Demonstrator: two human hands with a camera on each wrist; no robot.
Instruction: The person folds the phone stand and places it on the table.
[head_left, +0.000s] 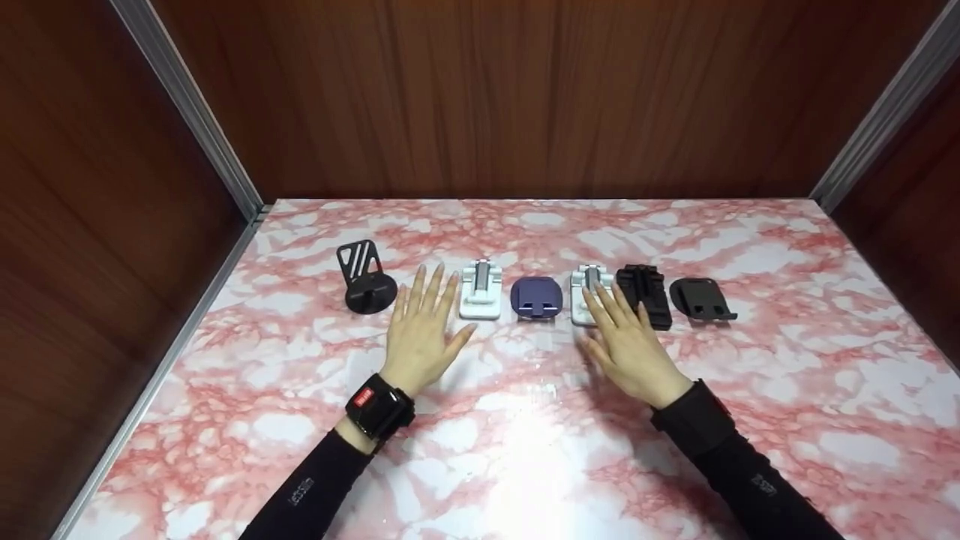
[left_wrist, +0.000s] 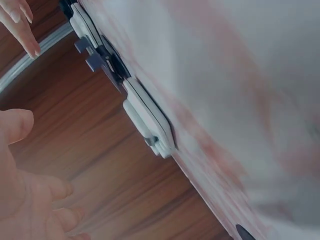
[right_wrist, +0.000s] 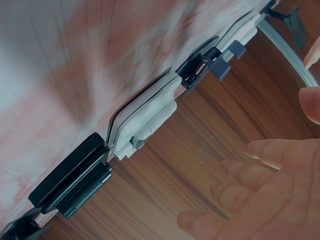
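Observation:
Both hands hang above the table, palms down and fingers straight, holding nothing. The left hand (head_left: 420, 341) is between a black phone stand (head_left: 371, 292) with a raised slotted plate and a white folded phone stand (head_left: 480, 304). In the left wrist view, a gap separates that hand from the white stand (left_wrist: 147, 112). My right hand (head_left: 634, 356) partly covers a second white folded phone stand (head_left: 580, 307) and a black folded one (head_left: 656, 304); the right wrist view shows it apart from both. A purple round-based stand (head_left: 536, 294) lies between the hands.
At the right end of the row lies a dark grey round-based stand (head_left: 697, 296). The red-and-white marbled table (head_left: 525, 240) is bounded by wood-patterned panels (head_left: 525, 97) at the back and both sides, with metal posts (head_left: 187, 105) at the corners.

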